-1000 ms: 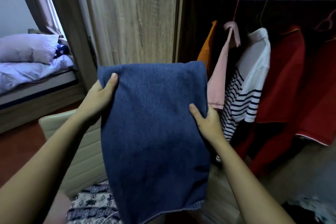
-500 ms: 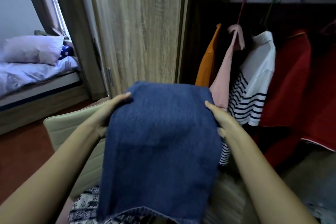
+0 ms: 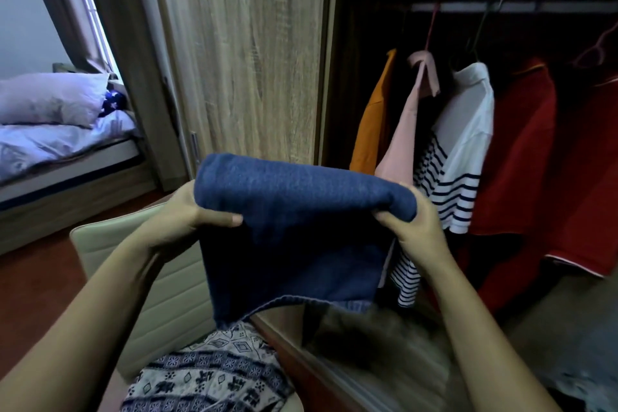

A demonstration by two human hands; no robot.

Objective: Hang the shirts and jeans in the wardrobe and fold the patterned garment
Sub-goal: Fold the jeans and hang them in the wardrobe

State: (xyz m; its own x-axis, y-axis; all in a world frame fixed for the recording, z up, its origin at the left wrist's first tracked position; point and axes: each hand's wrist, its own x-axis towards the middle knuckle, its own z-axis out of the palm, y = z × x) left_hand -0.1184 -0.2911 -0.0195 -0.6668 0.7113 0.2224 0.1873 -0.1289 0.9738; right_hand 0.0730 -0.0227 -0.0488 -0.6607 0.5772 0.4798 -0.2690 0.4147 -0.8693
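Note:
Blue jeans, folded over into a thick bundle, hang in front of me between both hands. My left hand grips the fold's left end, thumb on the front. My right hand pinches the right end. Below them the patterned garment, white with dark blue motifs, lies on a cream chair. In the open wardrobe, an orange shirt, a pink shirt, a white striped shirt and red shirts hang from the rail.
The wardrobe's wooden sliding door stands to the left of the opening. A bed with a pillow lies at far left by a window. The wardrobe floor holds some pale fabric at bottom right.
The jeans have come down from an upright spread and been folded over toward me into a shorter bundle. Both hands moved lower and shifted to the ends of the fold.

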